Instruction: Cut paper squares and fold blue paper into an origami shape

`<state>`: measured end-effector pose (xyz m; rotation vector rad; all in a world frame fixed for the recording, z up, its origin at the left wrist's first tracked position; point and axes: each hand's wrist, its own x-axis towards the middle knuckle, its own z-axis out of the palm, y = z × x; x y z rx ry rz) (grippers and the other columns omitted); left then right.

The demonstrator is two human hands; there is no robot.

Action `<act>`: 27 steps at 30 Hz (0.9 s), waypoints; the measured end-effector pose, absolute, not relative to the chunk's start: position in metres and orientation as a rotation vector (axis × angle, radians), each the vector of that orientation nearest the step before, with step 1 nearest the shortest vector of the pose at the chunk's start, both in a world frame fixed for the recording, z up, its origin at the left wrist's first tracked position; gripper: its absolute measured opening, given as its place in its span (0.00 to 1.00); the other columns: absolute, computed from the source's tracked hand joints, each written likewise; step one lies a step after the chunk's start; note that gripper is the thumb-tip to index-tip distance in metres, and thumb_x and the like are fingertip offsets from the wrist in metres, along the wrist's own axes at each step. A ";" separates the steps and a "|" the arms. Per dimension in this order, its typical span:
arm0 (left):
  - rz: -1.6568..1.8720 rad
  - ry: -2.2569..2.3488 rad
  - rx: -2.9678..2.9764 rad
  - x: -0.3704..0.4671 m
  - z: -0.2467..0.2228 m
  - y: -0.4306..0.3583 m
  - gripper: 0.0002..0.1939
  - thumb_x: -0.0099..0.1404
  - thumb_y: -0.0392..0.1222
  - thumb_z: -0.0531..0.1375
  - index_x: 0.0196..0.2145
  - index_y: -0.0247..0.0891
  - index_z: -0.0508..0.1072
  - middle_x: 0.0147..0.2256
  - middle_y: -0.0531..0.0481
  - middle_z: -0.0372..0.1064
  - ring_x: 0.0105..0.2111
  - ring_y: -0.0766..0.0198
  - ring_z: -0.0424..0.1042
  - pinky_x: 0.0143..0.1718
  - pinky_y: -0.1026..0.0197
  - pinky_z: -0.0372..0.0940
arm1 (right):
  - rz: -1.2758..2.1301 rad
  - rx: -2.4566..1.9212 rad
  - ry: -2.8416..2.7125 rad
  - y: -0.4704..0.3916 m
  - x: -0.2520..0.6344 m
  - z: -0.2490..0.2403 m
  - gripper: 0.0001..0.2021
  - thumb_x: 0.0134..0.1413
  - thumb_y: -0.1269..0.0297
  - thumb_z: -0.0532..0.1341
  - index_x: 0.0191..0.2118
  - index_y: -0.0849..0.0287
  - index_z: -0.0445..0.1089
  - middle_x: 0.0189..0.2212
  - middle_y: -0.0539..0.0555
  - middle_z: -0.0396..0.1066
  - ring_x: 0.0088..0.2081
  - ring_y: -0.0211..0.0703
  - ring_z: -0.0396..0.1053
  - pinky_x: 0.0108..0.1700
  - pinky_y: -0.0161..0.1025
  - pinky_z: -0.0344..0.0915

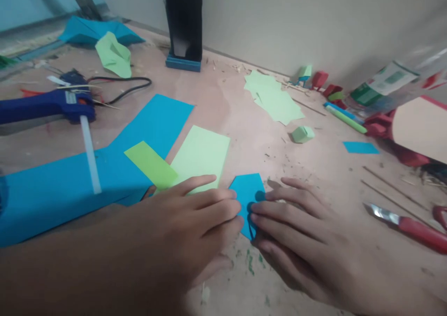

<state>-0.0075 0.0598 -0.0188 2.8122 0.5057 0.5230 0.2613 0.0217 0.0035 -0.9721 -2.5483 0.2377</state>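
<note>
A small blue paper piece (248, 185) with cut or folded corners lies on the table between my hands. My left hand (206, 218) reaches in from the left, its fingers stretched out and the fingertips resting on the paper's left edge. On the other side my right hand (296, 227) has its fingertips on the right edge, with the thumb close to the lower corner; dark shadows show under them. A pale green paper sheet (200, 153) and a bright green strip (150, 164) lie just beyond my left hand, partly covered by it.
Large blue paper (45, 190) spreads at left, under the glue stick of a blue glue gun (77, 104). At right lie a red-handled craft knife (415, 230), thin sticks (394, 188) and a blue paper scrap (361, 147). A folded green paper piece (302, 134) sits farther back.
</note>
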 end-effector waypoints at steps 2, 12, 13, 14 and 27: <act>0.529 0.495 2.817 -0.007 -0.021 0.060 0.15 0.78 0.44 0.57 0.57 0.37 0.72 0.56 0.50 0.75 0.61 0.57 0.68 0.71 0.53 0.46 | 0.254 -0.988 -2.553 0.021 0.261 0.002 0.09 0.65 0.69 0.66 0.49 0.62 0.80 0.48 0.52 0.82 0.55 0.48 0.72 0.70 0.47 0.57; 0.522 0.484 2.874 -0.006 -0.022 0.061 0.15 0.81 0.42 0.53 0.55 0.34 0.74 0.54 0.47 0.74 0.58 0.55 0.69 0.67 0.48 0.52 | 0.258 -0.981 -2.563 0.021 0.262 -0.004 0.10 0.63 0.70 0.67 0.49 0.63 0.79 0.49 0.53 0.81 0.53 0.46 0.72 0.70 0.47 0.58; 0.502 0.470 2.889 -0.006 -0.022 0.061 0.15 0.81 0.43 0.53 0.55 0.34 0.74 0.55 0.47 0.74 0.59 0.54 0.69 0.67 0.48 0.52 | 0.258 -0.980 -2.565 0.021 0.262 -0.004 0.10 0.63 0.70 0.67 0.49 0.63 0.79 0.49 0.53 0.81 0.53 0.46 0.72 0.70 0.47 0.58; 0.483 0.455 2.906 -0.007 -0.021 0.062 0.15 0.81 0.43 0.53 0.55 0.34 0.75 0.56 0.48 0.74 0.59 0.54 0.68 0.67 0.49 0.53 | 0.258 -0.982 -2.565 0.021 0.262 -0.005 0.10 0.63 0.70 0.67 0.49 0.63 0.79 0.49 0.53 0.81 0.54 0.46 0.72 0.70 0.47 0.57; 0.396 0.424 2.972 -0.008 -0.016 0.062 0.19 0.82 0.47 0.49 0.58 0.37 0.73 0.59 0.50 0.73 0.59 0.54 0.69 0.68 0.47 0.53 | 0.277 -0.946 -2.581 0.022 0.265 -0.009 0.12 0.62 0.72 0.68 0.50 0.64 0.78 0.51 0.55 0.79 0.55 0.47 0.71 0.69 0.50 0.60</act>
